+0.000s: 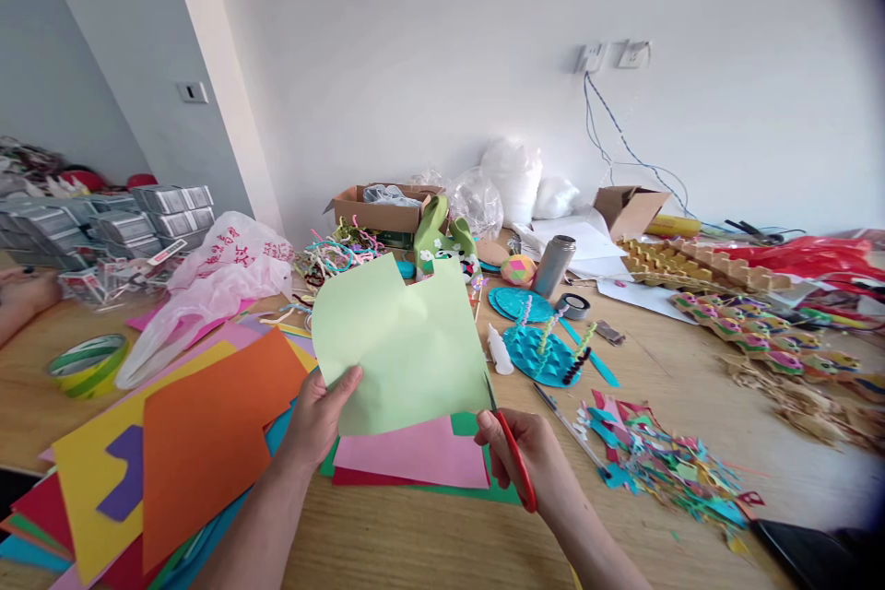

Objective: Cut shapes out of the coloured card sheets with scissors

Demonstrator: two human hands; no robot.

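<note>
A light green sheet of paper (407, 341), notched along its far edge, is pinched at its lower left by my left hand (322, 410), thumb on top. My right hand (518, 452) grips red-handled scissors (515, 459), whose blades stand at the sheet's right edge near the lower corner. Beneath the sheet lie pink paper (415, 454) and some red and green sheets, partly hidden. To the left of my left hand, an orange sheet (207, 433) rests on a pile of coloured paper.
Paper scraps (670, 461) lie to the right. Farther back are blue discs with pipe cleaners (543, 355), a glue bottle (499, 350), a metal flask (554, 265), egg cartons (691, 267) and a cardboard box (377, 207). Green tape (88, 364) sits left; another person's hand (28, 295) shows beyond.
</note>
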